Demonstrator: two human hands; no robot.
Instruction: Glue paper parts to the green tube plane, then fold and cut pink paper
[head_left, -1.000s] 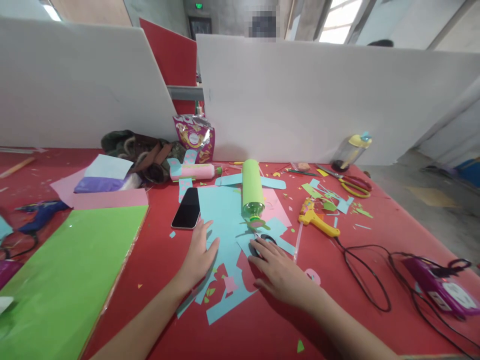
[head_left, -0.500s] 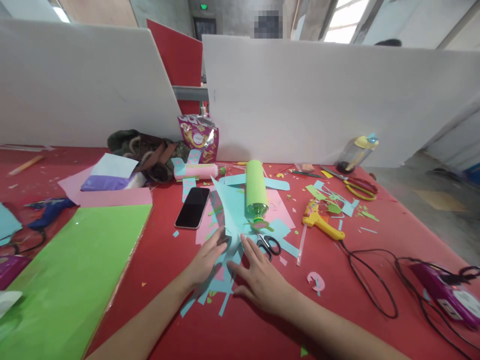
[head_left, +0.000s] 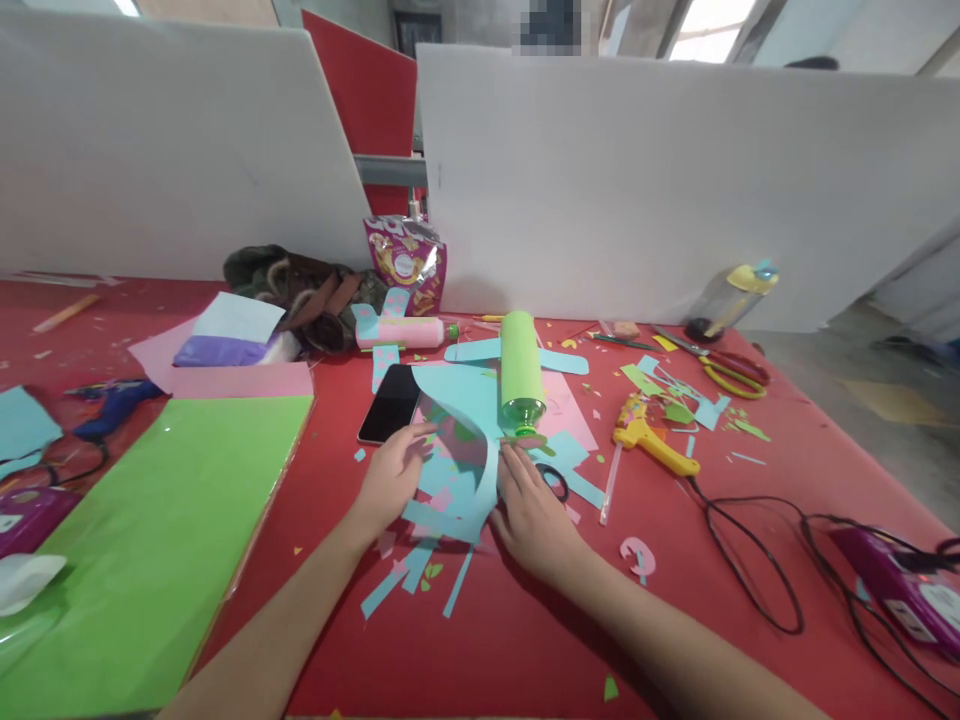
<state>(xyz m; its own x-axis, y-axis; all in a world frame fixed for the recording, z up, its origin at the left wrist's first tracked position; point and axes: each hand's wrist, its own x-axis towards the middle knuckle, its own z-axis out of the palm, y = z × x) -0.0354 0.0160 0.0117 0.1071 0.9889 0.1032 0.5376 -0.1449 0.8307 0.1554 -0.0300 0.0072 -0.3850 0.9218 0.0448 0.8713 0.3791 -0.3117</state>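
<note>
My left hand (head_left: 391, 478) is open beside the phone (head_left: 391, 404), its fingers bent loosely near the phone's lower right corner. A light blue paper sheet (head_left: 486, 478) curls up between my hands. My right hand (head_left: 538, 515) has its fingers closed at the sheet's right edge; the thumb side is partly hidden. Just beyond the right fingertips lies a green-wrapped bottle (head_left: 522, 365) with its neck toward me and light blue strips (head_left: 564, 362) sticking out at both sides. Black-handled scissors (head_left: 553, 482) are partly covered by my right hand.
Paper scraps (head_left: 420, 570) litter the red table (head_left: 360, 650). To the right are a yellow glue gun (head_left: 652, 448), its cord, a purple power strip (head_left: 900, 580) and red-yellow pliers (head_left: 731, 370). A green sheet (head_left: 172, 510) lies left; a pink bottle (head_left: 411, 332) sits behind.
My left hand has moved slightly left, away from the blue sheet. The sheet now curls over toward my right hand, uncovering scraps beneath. The camera view has tilted down a little.
</note>
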